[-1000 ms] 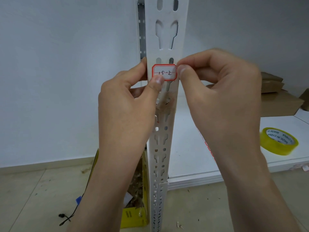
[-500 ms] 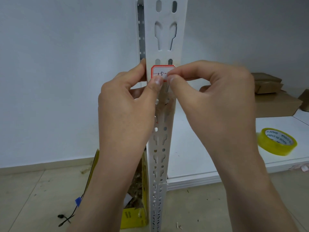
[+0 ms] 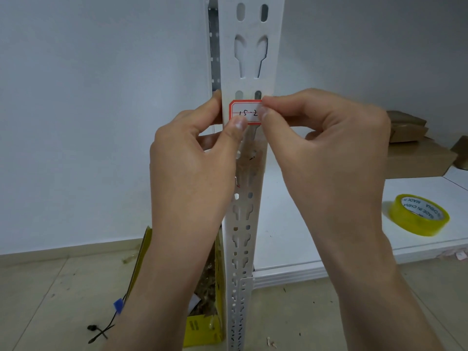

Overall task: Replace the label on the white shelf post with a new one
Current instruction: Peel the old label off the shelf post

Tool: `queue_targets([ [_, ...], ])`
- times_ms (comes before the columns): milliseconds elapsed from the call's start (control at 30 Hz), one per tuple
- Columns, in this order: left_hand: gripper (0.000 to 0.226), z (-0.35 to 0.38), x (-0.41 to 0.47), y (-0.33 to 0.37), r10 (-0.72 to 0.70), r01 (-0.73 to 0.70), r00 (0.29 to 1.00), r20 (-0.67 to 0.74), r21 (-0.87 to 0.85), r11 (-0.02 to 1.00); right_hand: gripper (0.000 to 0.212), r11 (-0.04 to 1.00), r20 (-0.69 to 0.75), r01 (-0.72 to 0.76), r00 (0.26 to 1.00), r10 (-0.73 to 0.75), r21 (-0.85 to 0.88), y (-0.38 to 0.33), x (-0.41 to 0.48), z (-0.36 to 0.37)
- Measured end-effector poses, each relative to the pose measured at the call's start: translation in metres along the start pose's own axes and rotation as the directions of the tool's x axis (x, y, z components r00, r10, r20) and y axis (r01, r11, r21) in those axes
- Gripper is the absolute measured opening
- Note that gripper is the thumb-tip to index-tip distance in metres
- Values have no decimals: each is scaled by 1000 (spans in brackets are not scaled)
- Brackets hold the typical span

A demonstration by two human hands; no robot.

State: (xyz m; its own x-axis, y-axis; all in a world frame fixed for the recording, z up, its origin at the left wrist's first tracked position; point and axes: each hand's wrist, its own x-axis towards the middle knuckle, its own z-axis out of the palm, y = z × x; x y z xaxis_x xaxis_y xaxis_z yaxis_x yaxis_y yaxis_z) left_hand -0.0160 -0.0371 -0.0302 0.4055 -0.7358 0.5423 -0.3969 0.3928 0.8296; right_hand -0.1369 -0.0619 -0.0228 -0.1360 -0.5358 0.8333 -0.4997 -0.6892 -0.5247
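Your left hand (image 3: 192, 168): it is closest to you, on the left side of the post, with the fingers curled round the post's left edge and the thumb (image 3: 236, 127) pressed flat on the label's lower left corner.
Your right hand (image 3: 326, 153): it is level with the left one and comes in from the right. The forefinger and thumb tips are pressed together, pinching the label's right edge. The other fingers are curled in behind them.
Label (image 3: 247, 111): a small white one with a red border and handwriting on it. It lies on the front face of the post, between your two hands, just under a pair of oval slots.
Post (image 3: 253, 46): white and slotted, it stands upright and runs from the floor past the top of the view. Brownish smudges mark it just below the label.
Yellow box (image 3: 202, 330): it is on the floor, touching the post's left side, partly behind your left arm.
Black cord (image 3: 101, 330): it lies on the floor left of the box and carries a blue tag.
Shelf (image 3: 276, 224): a low white board to the right of the post.
Tape roll (image 3: 419, 215): a yellow roll lying flat near the shelf's front edge.
Cardboard boxes (image 3: 415, 158): brown, at the back of the shelf.
Wall (image 3: 101, 97): plain white, behind everything.
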Motion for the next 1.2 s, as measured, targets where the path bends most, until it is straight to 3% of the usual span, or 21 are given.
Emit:
queue_targets([
  [233,37,1,0,1,4,-4,1000,-4,14,1000,8,999,55,-37,998,37,5,1,0,-3],
  [500,35,0,1,-2,7,-7,1000,-1,-27,1000,7,996,-23,-26,999,28,86,0,-1,1],
  [1033,35,1,1,-3,26,-26,1000,-7,2,1000,9,999,-3,23,1000,-23,-36,2,-3,2],
  [1200,36,0,1,-2,19,-20,1000,-11,-11,1000,8,997,-13,-16,1000,17,81,1,-2,0],
])
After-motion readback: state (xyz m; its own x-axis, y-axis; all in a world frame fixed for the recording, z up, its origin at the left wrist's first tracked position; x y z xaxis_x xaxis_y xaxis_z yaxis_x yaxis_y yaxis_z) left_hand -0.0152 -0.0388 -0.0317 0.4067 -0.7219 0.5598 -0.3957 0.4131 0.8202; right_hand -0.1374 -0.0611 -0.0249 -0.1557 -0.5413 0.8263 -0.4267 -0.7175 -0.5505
